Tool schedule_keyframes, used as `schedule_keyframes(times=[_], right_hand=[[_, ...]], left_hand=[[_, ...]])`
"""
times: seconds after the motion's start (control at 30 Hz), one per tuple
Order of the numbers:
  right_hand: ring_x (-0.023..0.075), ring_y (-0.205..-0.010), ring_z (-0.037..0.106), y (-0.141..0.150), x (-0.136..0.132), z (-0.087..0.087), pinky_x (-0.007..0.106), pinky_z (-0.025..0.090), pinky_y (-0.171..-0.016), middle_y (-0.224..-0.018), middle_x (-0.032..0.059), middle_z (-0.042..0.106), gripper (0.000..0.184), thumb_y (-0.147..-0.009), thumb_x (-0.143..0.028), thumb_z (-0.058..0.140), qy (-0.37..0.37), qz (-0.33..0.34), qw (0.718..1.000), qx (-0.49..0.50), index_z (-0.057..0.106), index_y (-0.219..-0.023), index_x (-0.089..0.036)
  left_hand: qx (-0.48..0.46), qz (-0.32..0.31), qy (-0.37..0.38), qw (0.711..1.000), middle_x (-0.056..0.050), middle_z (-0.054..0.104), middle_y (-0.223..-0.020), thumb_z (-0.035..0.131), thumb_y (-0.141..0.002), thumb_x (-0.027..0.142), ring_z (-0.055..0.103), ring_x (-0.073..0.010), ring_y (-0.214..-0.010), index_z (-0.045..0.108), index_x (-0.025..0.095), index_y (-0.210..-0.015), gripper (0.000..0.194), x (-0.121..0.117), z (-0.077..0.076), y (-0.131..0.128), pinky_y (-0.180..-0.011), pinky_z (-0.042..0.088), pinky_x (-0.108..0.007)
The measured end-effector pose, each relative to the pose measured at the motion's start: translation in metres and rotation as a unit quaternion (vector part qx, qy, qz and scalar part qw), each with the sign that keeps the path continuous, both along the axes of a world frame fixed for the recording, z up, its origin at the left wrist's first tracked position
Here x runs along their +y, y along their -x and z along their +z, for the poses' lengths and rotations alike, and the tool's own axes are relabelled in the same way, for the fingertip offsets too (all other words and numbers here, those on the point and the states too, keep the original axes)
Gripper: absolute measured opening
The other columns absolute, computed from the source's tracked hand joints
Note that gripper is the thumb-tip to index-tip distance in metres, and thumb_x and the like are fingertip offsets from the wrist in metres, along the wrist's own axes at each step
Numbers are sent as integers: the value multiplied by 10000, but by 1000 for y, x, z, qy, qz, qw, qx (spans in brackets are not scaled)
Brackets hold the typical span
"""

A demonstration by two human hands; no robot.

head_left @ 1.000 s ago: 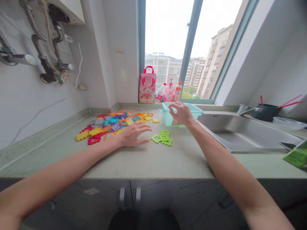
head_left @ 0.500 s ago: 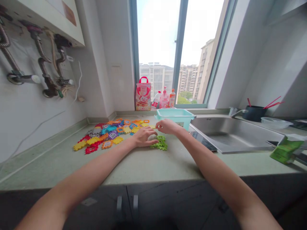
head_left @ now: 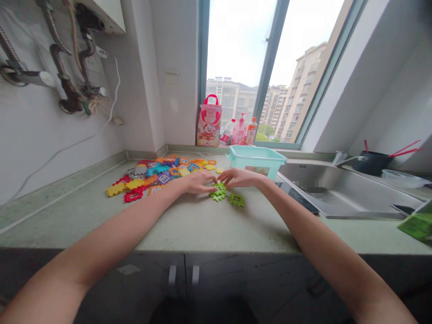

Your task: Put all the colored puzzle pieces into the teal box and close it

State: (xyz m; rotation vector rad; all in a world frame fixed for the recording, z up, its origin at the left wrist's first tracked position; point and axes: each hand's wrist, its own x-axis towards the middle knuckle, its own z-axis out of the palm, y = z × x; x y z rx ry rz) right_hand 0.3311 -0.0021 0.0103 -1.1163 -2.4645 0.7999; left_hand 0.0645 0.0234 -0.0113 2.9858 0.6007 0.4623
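A small stack of light-green notched building pieces [head_left: 218, 192] is on the counter between my hands. My left hand [head_left: 199, 182] grips it from the left, with thumb in front and fingers behind. From the right, the bent fingers of my right hand [head_left: 241, 177] close on the stack's far upper corner. A separate green piece [head_left: 236, 200] lies flat just to the right, touched by neither hand. To the left spreads a heap of coloured building pieces [head_left: 158, 168] in yellow, red, orange, blue, purple and grey, partly behind my left hand.
Behind my right hand stands a turquoise plastic tub [head_left: 256, 155]. A dark flat object [head_left: 300, 200] lies beside the steel sink [head_left: 337, 189]. A pink bag [head_left: 209, 123] and several bottles [head_left: 240, 129] line the windowsill. A green packet [head_left: 418, 227] sits at the right.
My right hand has come down from in front of the tub to the green pieces. One green piece now lies apart on the right. The view has shifted slightly.
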Motion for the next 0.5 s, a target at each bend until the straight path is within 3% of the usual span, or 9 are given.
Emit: schedule_keyframes(times=[0.2, 0.37, 0.5], right_hand=[[247, -1095, 750, 17, -8, -15, 342, 604, -927, -1239, 90, 791, 485, -757, -94, 729, -168, -44, 985, -19, 816, -1216, -223], [252, -1103, 758, 12, -8, -13, 368, 581, -1005, -1212, 64, 815, 447, -795, -173, 776, -127, -25, 990, -59, 796, -1239, -216], [243, -1064, 775, 6, -7, -10, 347, 590, -953, -1191, 82, 824, 469, -825, -200, 801, -118, -63, 988, -72, 756, -1291, -213]], left_hand=[[5, 42, -18, 999, -103, 770, -1190, 604, -1012, 381, 708, -277, -1129, 713, 209, -1192, 272, 6, -5, 1, -1020, 538, -384], [20, 48, -41, 998, -95, 771, -1178, 541, -1008, 305, 701, -265, -1148, 733, 214, -1214, 296, 3, -4, 0, -1057, 516, -373], [18, 35, -43, 998, -78, 780, -1204, 518, -1030, 360, 686, -267, -1194, 760, 246, -1219, 326, 2, 0, 1, -1095, 491, -389]])
